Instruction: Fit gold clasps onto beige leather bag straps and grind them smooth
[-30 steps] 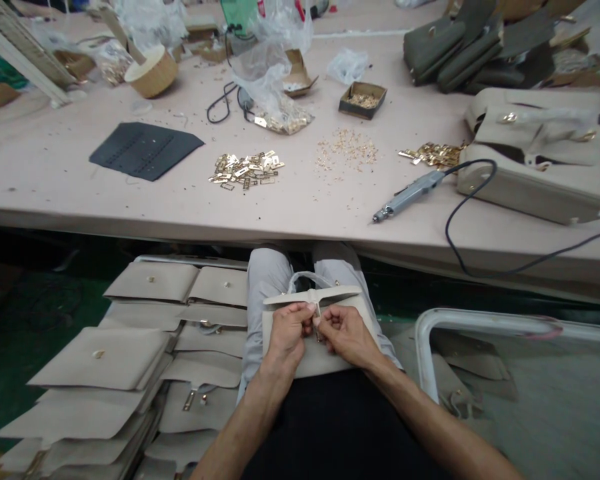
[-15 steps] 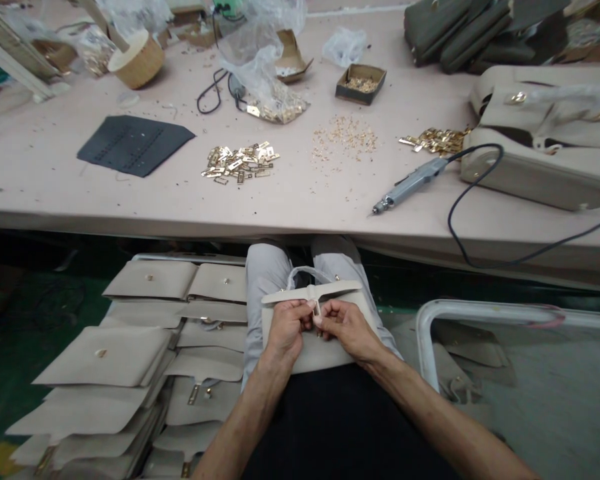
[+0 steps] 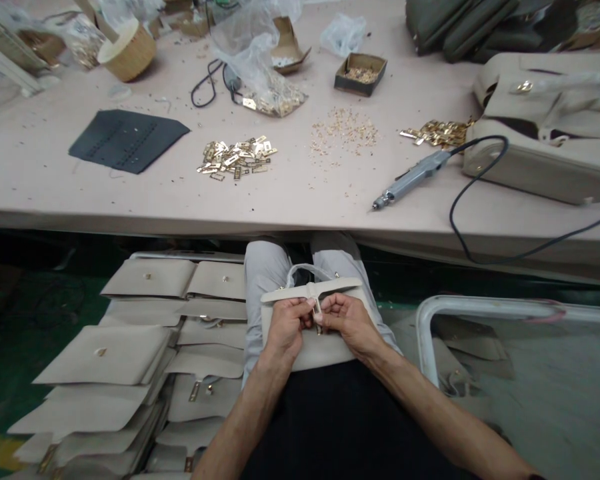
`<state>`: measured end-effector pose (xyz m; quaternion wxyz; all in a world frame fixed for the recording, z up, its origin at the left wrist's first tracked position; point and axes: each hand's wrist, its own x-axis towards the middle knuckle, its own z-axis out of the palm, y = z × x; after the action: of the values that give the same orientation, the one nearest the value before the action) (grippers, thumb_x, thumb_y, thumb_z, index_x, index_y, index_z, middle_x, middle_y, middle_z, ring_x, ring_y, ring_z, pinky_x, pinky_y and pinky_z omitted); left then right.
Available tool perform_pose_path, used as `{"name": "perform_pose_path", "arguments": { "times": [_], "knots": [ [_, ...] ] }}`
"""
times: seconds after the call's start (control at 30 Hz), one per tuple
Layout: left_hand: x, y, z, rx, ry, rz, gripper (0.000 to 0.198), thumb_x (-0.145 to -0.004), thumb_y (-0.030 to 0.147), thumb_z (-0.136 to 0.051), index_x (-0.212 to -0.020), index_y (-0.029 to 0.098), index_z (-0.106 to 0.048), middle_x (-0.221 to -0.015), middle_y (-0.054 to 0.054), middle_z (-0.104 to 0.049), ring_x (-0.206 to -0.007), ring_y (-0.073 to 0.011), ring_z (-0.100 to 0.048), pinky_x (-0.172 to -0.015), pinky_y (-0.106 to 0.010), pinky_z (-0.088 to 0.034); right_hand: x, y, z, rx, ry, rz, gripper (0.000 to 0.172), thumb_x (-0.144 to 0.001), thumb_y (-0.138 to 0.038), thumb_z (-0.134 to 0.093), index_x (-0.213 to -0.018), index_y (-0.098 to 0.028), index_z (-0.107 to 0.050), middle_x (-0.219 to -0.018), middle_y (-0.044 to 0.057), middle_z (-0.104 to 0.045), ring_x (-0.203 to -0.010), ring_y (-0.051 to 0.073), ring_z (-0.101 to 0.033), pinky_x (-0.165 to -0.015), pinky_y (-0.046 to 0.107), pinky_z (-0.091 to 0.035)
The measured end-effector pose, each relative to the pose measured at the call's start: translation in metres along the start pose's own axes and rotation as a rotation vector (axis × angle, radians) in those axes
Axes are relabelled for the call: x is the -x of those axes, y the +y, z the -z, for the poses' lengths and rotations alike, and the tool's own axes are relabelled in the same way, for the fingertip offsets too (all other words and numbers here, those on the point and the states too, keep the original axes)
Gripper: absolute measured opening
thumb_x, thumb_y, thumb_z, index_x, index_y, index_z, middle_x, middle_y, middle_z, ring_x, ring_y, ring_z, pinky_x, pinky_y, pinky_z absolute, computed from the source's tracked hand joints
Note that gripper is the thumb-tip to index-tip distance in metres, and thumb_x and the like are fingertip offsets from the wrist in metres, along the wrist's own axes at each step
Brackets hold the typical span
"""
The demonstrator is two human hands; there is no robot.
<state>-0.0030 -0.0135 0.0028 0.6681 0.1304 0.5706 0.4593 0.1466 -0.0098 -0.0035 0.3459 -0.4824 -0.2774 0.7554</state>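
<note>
My left hand [image 3: 286, 328] and right hand [image 3: 350, 321] are pinching the tab [image 3: 317, 308] of a beige bag [image 3: 325, 352], lower middle of the frame.
My curled fingers are partly hiding the tab; stacked bags [image 3: 100, 357] are crowding the lower left. Beyond, gold plates [image 3: 237, 157] and a grey screwdriver [image 3: 413, 179] are lying on the table [image 3: 300, 200]. Compared with a second ago, the tabletop things are sitting slightly higher in the frame; my grip is staying put.

2 hands [image 3: 286, 328], 1 lap bag [image 3: 324, 351], 1 corded screwdriver [image 3: 414, 177], 1 dark mat [image 3: 129, 140].
</note>
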Motion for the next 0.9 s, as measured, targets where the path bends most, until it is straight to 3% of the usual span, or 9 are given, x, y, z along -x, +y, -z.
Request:
{"name": "perform_pose_path", "arguments": {
  "times": [0.13,0.3,0.57,0.9],
  "knots": [
    [0.000,0.000,0.000,0.045,-0.021,0.020,0.032,-0.061,0.032,-0.089,-0.055,0.014,-0.063,-0.049,0.002,-0.052,-0.046,-0.0082,-0.045,-0.047,-0.022,-0.037,-0.001,0.000,0.000,-0.006,0.004,0.005,0.047,-0.058,-0.036,-0.101,-0.080,-0.014,-0.066,-0.070,0.003,-0.069,-0.058,0.014,-0.063,-0.058,0.025,-0.050],
    [-0.001,0.000,0.002,0.152,-0.007,0.066,0.032,-0.055,0.023,-0.093,-0.077,0.011,-0.073,-0.068,-0.002,-0.068,-0.056,-0.0127,-0.058,-0.051,-0.025,-0.048,-0.003,0.003,0.001,0.013,0.012,0.001,0.043,-0.058,-0.032,-0.101,-0.080,-0.014,-0.068,-0.069,0.004,-0.070,-0.058,0.013,-0.063,-0.057,0.023,-0.049],
    [-0.009,-0.007,0.005,0.283,-0.042,0.091,0.025,-0.053,0.012,-0.091,-0.064,0.011,-0.069,-0.061,0.000,-0.064,-0.056,-0.0107,-0.055,-0.054,-0.025,-0.045,-0.004,0.006,0.003,0.018,0.019,-0.013,0.044,-0.057,-0.031,-0.100,-0.080,-0.013,-0.067,-0.069,0.005,-0.070,-0.057,0.014,-0.062,-0.056,0.023,-0.048],
    [-0.015,-0.008,0.009,0.393,-0.061,0.160,0.031,-0.051,0.001,-0.087,-0.078,0.010,-0.075,-0.081,-0.004,-0.076,-0.074,-0.0159,-0.067,-0.072,-0.028,-0.052,-0.003,0.003,0.003,0.033,0.018,-0.036,0.044,-0.055,-0.033,-0.100,-0.078,-0.013,-0.068,-0.066,0.003,-0.068,-0.055,0.014,-0.062,-0.054,0.023,-0.048]
  ]
}}
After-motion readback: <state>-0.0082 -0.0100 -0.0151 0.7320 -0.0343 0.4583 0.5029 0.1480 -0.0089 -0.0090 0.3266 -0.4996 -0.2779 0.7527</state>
